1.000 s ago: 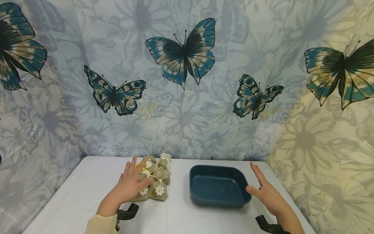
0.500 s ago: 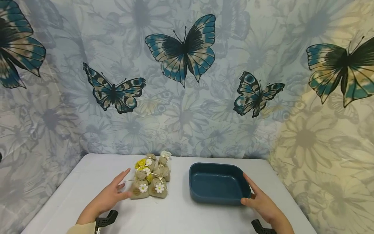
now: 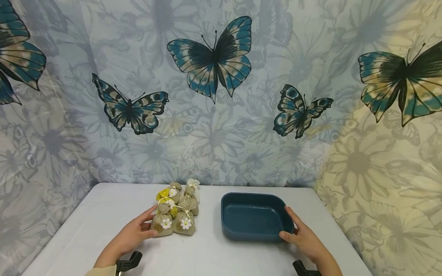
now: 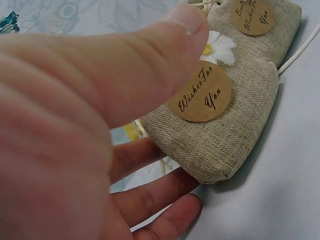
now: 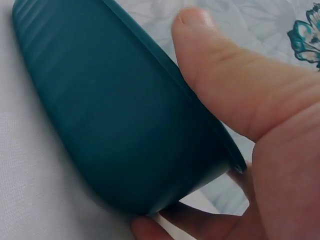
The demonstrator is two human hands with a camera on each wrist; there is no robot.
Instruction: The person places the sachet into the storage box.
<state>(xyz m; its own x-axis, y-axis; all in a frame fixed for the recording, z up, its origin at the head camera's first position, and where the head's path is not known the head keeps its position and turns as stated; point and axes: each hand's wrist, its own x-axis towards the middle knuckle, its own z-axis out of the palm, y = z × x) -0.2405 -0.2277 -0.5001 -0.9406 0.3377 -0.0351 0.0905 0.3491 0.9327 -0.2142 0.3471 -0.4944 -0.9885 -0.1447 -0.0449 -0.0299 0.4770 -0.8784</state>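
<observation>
At the left of the white table a cluster of several small burlap sachets stands close together. My left hand (image 3: pixel 134 233) is at the left side of the front-left sachet (image 3: pixel 160 230), which has a white daisy. In the left wrist view its thumb (image 4: pixel 165 65) lies across that sachet's face with the round "Wishes For You" label, and the other fingers (image 4: pixel 150 200) bend along its edge. My right hand (image 3: pixel 304 234) holds the right end of a dark blue rectangular dish (image 3: pixel 253 234). In the right wrist view the thumb (image 5: pixel 220 65) is at the rim, with fingers curled near the base.
Beside the front-left sachet sits another daisy sachet (image 3: pixel 184 226). Behind are more burlap bags, a yellow piece (image 3: pixel 162 194) and a white-topped bag (image 3: pixel 193 184). A butterfly-print cloth (image 3: pixel 221 153) hangs beyond the table (image 3: pixel 207 257).
My left hand first drew back from over the sachets, then moved right to the front-left one. My right hand came in from beside the dish and took hold of its right end.
</observation>
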